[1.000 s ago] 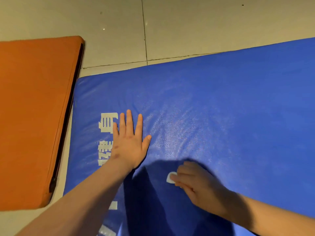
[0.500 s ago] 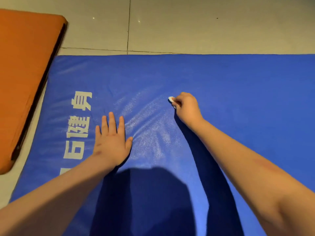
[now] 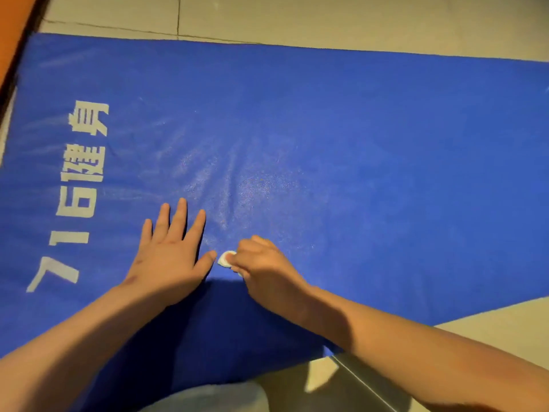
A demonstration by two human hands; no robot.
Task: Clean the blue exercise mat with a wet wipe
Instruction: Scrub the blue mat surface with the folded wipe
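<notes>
**Two hands on the mat, one small wipe, most of the surface to go**

Head view: the blue mat (image 3: 356,144) lies flat on a pale tiled floor (image 3: 297,19) and fills nearly the whole picture. A sliver of an orange mat (image 3: 12,31) shows at the top left corner.

The left hand (image 3: 169,257) rests palm down on the blue mat, its fingers (image 3: 181,215) straight and spread wide, holding nothing. It looks like a brace for the person's weight. The right hand (image 3: 264,269) sits just beside it, curled around a wet wipe (image 3: 225,258). The wipe is bunched into a small white wad that peeks out at the thumb side and presses on the mat near its front edge.

As for progress, a patch just beyond the hands has a speckled sheen and faint streaks fanning outward. I take it for a damp, already wiped area, though glare from the light could give the same look. The long stretch to the right, the far edge and the lettered left end appear dull and even, so probably untouched. By that reading the job is in its early part, with most of the mat left to cover.

White writing (image 3: 80,173) runs along the left end, turned sideways to the camera. It reads as the digits 7 and 1, one character I cannot make out for sure, then 健身.
</notes>
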